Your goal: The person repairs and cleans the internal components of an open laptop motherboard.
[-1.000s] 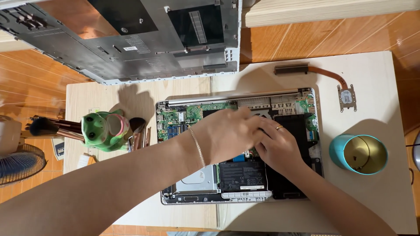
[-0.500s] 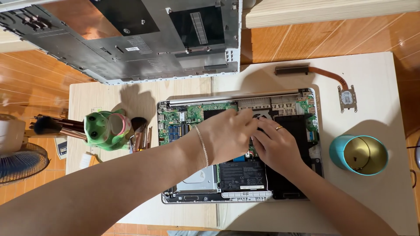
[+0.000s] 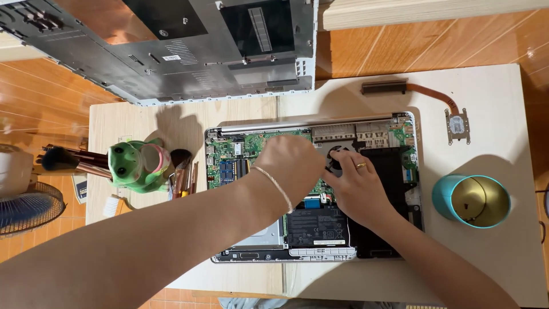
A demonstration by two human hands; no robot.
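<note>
An opened laptop (image 3: 251, 252) lies bottom-up on the pale table, its green circuit board (image 3: 229, 149) and black battery (image 3: 317, 226) bare. My left hand (image 3: 289, 163), a thin bracelet on the wrist, reaches across the board with its fingers curled down at the black cooling fan (image 3: 337, 155); what they grip is hidden. My right hand (image 3: 360, 189), wearing a ring, holds the fan's right side with its fingertips. Both hands meet over the fan near the laptop's hinge edge.
The removed grey bottom cover (image 3: 171, 51) lies at the back left. A copper heat pipe with its plate (image 3: 452, 111) rests at the back right. A teal cup (image 3: 472, 201) stands to the right. A green frog-shaped holder (image 3: 137, 166) with brushes and a small fan (image 3: 26, 209) are at the left.
Both hands stay over the cooling fan. My left hand has edged slightly toward the hinge side; nothing else has moved.
</note>
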